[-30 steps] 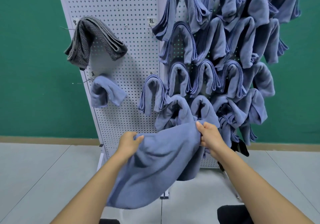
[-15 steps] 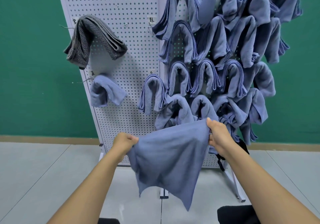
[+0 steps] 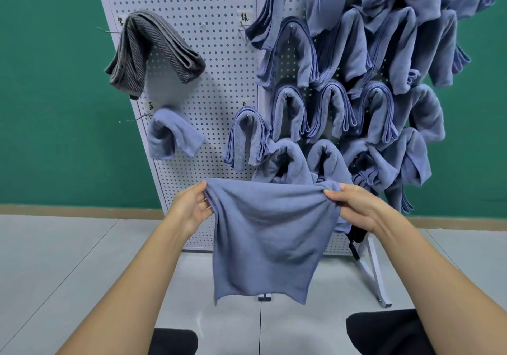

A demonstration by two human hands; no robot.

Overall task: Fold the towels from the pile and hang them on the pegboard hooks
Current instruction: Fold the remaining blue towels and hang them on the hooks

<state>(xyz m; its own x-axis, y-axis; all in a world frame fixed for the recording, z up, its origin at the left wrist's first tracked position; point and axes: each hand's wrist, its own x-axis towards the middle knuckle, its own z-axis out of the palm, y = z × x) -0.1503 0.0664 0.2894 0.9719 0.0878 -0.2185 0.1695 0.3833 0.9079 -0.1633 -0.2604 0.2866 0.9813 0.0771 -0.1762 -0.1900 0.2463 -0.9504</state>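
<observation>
A blue towel (image 3: 270, 234) hangs flat in front of me, stretched between both hands at its top edge. My left hand (image 3: 190, 208) pinches the top left corner and my right hand (image 3: 354, 206) pinches the bunched top right corner. Behind it stands the white pegboard (image 3: 197, 53). A folded grey towel (image 3: 153, 53) and a small folded blue towel (image 3: 171, 134) hang on hooks at its left. Several folded blue towels (image 3: 354, 86) crowd the hooks on its right half.
The pegboard rests on a white metal stand (image 3: 374, 275) on a pale tiled floor (image 3: 68, 258) against a green wall (image 3: 49, 94). Bare hooks (image 3: 137, 118) stick out at the board's left. My dark-clad knees (image 3: 384, 332) show at the bottom edge.
The towel was bunched and sagging to the lower left; my hands have moved apart and spread it so it hangs flat and nearly square.
</observation>
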